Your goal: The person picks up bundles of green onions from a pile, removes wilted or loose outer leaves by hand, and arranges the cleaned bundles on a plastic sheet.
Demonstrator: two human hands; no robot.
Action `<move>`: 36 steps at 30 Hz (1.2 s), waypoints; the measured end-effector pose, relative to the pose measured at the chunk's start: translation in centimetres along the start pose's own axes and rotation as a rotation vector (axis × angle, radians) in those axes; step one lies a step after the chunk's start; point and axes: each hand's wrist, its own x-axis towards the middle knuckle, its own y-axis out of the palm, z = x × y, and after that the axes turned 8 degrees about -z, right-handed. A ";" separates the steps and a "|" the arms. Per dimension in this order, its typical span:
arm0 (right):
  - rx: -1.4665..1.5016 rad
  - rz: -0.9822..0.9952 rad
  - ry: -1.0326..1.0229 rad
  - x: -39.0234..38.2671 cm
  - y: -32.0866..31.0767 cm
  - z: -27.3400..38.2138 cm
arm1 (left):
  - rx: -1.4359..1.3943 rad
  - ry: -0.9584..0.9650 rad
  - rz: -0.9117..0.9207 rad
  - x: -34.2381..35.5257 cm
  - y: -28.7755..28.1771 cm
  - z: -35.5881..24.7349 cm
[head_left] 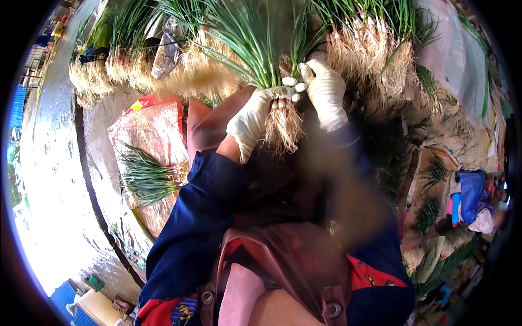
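My left hand (253, 122), in a white glove, is closed around a bunch of spring onions (262, 46). Their long green leaves point away from me, and pale roots hang below the fist. Close by on the right, my gloved right hand (325, 89) has its fingers bent in a pinch at the foot of a thinner clump of spring onion leaves (300, 41). The exact contact at its fingertips is partly hidden. A smaller bunch (149, 176) lies to the left on a red and clear plastic bag (147, 130).
Rooted bunches of spring onions (375, 60) line the far side, with more at the far left (128, 60). A pale sheet (457, 49) covers the far right. Another person (481, 217) is at the right edge. My brownish apron (288, 255) covers my lap.
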 end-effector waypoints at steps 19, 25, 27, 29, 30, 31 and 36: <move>0.658 0.623 0.560 0.3 -3.5 -2.3 | 0.028 0.094 -0.023 -0.3 -2.0 0.0; 0.870 0.746 0.532 0.3 -5.7 -0.8 | 0.235 0.030 0.074 -1.1 0.3 -0.3; 0.886 0.793 0.527 0.0 -4.5 -0.6 | 0.166 0.067 0.198 -1.2 1.7 -0.4; 0.935 0.658 0.553 -0.1 -4.0 0.0 | 0.182 0.029 0.083 -0.5 1.0 0.3; 0.911 0.569 0.550 -0.1 -3.5 0.5 | 0.191 0.018 0.097 -0.2 0.6 0.5; 0.885 0.479 0.546 0.1 -3.2 0.8 | 0.200 0.007 0.112 0.0 0.0 0.6; -0.078 0.159 0.097 0.1 -2.2 0.2 | 0.180 0.019 0.109 0.5 -0.1 0.9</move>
